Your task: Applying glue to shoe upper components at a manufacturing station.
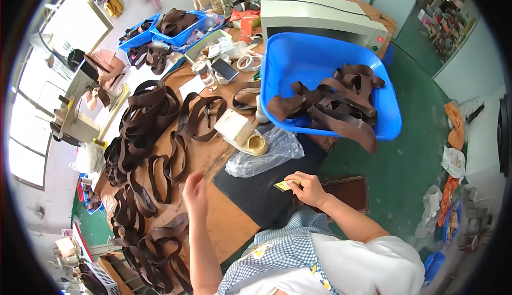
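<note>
My right hand (306, 187) pinches a small yellowish piece (282, 185) over a black mat (250, 188) at the table's near edge. My left hand (194, 191) hovers over the brown tabletop (224, 217) with its fingers loosely apart and nothing in them, right beside dark brown leather strap loops (160, 170). Several more strap loops (146, 108) lie piled across the left of the table. A blue plastic basin (298, 60) holding brown straps (333, 103) stands beyond my right hand.
A crumpled clear plastic bag (264, 154), a tape roll (256, 144) and a pale box (233, 126) lie mid-table. A phone (224, 69), blue baskets (176, 28) and a grey machine (320, 15) stand further back. Green floor (416, 156) lies right, with bags along the wall.
</note>
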`<state>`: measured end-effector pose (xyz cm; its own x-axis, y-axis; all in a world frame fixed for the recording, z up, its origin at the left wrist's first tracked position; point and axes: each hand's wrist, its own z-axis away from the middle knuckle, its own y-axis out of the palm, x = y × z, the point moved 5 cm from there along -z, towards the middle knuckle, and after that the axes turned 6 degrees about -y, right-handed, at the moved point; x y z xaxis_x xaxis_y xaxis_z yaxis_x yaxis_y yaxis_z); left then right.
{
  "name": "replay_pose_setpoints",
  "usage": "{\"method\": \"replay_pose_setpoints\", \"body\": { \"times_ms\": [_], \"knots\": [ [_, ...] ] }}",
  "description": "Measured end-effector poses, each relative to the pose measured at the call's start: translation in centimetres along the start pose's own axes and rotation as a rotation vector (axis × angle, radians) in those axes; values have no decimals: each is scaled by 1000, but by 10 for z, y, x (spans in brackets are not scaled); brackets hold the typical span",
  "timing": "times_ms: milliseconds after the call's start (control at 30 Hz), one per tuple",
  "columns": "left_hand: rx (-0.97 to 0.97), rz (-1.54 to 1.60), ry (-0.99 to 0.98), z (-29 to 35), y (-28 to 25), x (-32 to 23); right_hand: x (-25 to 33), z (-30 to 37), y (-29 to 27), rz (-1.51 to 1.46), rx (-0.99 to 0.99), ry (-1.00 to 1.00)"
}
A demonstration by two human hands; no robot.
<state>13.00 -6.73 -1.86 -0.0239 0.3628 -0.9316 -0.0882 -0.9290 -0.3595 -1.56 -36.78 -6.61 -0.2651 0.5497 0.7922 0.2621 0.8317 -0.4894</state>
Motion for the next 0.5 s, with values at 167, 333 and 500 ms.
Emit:
{"method": "replay_pose_setpoints", "body": {
  "times_ms": [167,333,500],
  "knots": [
    [207,-467,461,-81,197,-156,-19,18,-48,2,-33,21],
    [337,-1477,294,-128,325,-157,-29,32,-71,-27,-59,10],
    [546,-1292,186,-155,314,-138,-47,44,-88,-53,-84,69]
  ]
}}
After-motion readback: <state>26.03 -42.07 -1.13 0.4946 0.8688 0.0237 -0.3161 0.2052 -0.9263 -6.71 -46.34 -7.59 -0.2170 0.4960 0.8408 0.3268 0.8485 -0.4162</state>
